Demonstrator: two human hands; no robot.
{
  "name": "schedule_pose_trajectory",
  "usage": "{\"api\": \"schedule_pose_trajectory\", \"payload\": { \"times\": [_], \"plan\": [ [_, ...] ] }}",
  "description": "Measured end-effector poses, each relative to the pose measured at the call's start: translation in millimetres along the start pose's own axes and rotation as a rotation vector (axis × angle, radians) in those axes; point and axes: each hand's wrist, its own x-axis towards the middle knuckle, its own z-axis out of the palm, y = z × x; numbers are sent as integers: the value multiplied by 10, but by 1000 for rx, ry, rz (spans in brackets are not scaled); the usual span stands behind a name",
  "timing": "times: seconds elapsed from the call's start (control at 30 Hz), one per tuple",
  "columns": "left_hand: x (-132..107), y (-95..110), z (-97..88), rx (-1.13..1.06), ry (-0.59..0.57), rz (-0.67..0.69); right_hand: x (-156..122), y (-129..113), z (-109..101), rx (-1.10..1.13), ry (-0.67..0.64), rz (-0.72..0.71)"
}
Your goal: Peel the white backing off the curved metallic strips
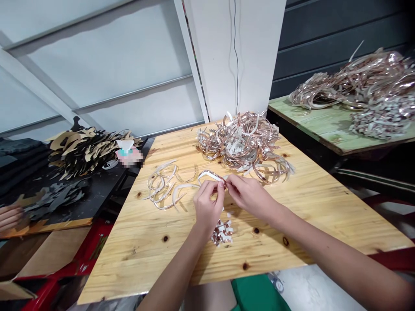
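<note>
Over the middle of the wooden table, my left hand (209, 198) and my right hand (243, 190) meet at their fingertips. Between them they pinch a thin strip (210, 174), white on one face and shiny rose-gold on the other, which arcs up and to the left. Fingers hide the strip's end. Below my hands lies a small heap of short cut pieces (222, 232) in the same white and rose-gold. Left of my left hand, several loose curled strips (160, 185) are spread out. Beyond my hands sits a large tangled pile of strips (240, 138).
A green-topped table (324, 125) at right carries more strips (359, 86). On the dark table (97, 198) at left lie black and tan cut pieces (84, 147) and a tissue pack (129, 153). Another person's hand (10, 217) rests at the far left edge.
</note>
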Motion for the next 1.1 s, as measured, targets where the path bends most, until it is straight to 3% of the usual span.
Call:
{"api": "schedule_pose_trajectory", "payload": {
  "times": [0.33, 0.67, 0.83, 1.1],
  "plan": [
    [34, -14, -8, 12, -81, 35, 9, 47, -32, 76, -13, -7],
    [46, -1, -20, 0, -104, 10, 10, 65, -23, 3, -15, -17],
    [47, 12, -16, -26, -91, -32, 9, 50, -11, 4, 12, 20],
    [24, -13, 5, -127, -50, -148, -1, -6, 44, 183, 100, 108]
  ]
}}
